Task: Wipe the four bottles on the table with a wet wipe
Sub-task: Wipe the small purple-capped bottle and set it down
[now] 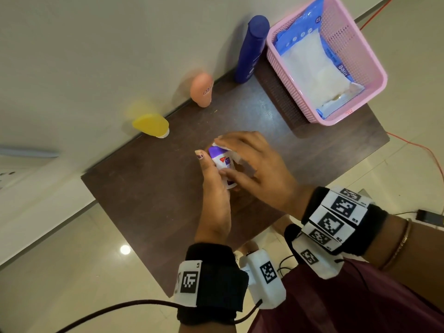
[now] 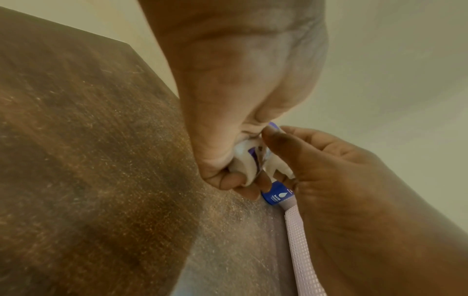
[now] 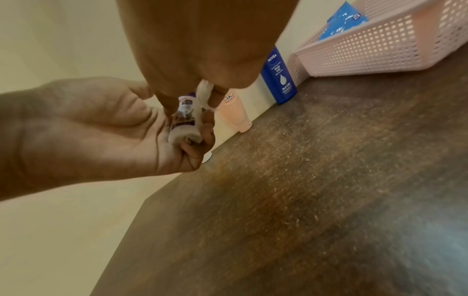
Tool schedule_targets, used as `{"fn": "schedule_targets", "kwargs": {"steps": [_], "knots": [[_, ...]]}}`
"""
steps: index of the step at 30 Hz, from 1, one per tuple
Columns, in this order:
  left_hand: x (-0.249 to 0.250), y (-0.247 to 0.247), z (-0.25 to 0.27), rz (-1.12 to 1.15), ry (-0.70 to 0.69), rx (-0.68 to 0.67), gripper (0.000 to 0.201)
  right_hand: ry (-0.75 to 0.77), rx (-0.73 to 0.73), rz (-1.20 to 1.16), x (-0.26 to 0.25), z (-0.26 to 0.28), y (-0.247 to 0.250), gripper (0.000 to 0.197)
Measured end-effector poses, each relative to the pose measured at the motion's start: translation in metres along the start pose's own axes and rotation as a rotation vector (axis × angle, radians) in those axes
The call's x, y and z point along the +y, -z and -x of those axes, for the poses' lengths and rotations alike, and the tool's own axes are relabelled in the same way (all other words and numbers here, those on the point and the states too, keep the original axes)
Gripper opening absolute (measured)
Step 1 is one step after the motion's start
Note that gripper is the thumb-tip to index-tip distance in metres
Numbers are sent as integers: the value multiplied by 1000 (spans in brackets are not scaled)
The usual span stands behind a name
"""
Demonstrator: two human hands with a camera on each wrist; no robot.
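Left hand (image 1: 213, 188) had its fingers curled round the little purple-capped bottle (image 1: 221, 162) above the table (image 1: 149, 200), probably steadying it, while right hand (image 1: 254, 169) fingers pinched the wet wipe (image 1: 231, 152) against its top.

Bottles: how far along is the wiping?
In hand: the left hand holds the small white-and-purple bottle while the right hand rubs the wet wipe over it. The yellow, peach and blue bottles stand by the wall; whether already wiped can't be told.

The table (image 1: 149, 193) is dark wood grain, matt and finely scratched. Beside the glossy blue plastic bottle (image 1: 252, 49), the pink basket (image 1: 370, 68) is perforated plastic.
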State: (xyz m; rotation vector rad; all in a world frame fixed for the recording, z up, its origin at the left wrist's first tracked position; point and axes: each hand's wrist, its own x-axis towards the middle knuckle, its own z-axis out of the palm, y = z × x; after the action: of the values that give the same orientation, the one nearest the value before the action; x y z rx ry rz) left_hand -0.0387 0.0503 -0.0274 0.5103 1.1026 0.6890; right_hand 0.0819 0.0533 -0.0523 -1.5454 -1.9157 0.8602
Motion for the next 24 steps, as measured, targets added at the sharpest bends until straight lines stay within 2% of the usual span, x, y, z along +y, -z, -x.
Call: {"fn": "schedule_targets", "kwargs": {"steps": [3, 5, 7, 9, 12, 16, 20, 24], "knots": [[0, 2, -1, -16, 34, 34, 63, 115, -64, 45, 3, -9, 1, 42], [1, 1, -1, -14, 34, 67, 62, 117, -120, -22, 6, -17, 4, 40], [1, 1, -4, -40, -10, 97, 61, -1, -193, -224, 4, -23, 7, 40], [2, 0, -8, -44, -39, 111, 74, -203, -266, -542, -2, -26, 12, 36], [1, 0, -14, -62, -29, 116, 92, -403, -263, -908, -7, -26, 15, 32], [3, 0, -15, 22, 27, 123, 75, -574, -203, -1180, -4, -18, 11, 22], [2, -6, -13, 90, 71, 99, 86, -618, -109, -1154, -7, -18, 8, 17], [-2, -13, -12, 72, 59, 99, 80, -588, 62, -843, -8, -19, 2, 20]]}}
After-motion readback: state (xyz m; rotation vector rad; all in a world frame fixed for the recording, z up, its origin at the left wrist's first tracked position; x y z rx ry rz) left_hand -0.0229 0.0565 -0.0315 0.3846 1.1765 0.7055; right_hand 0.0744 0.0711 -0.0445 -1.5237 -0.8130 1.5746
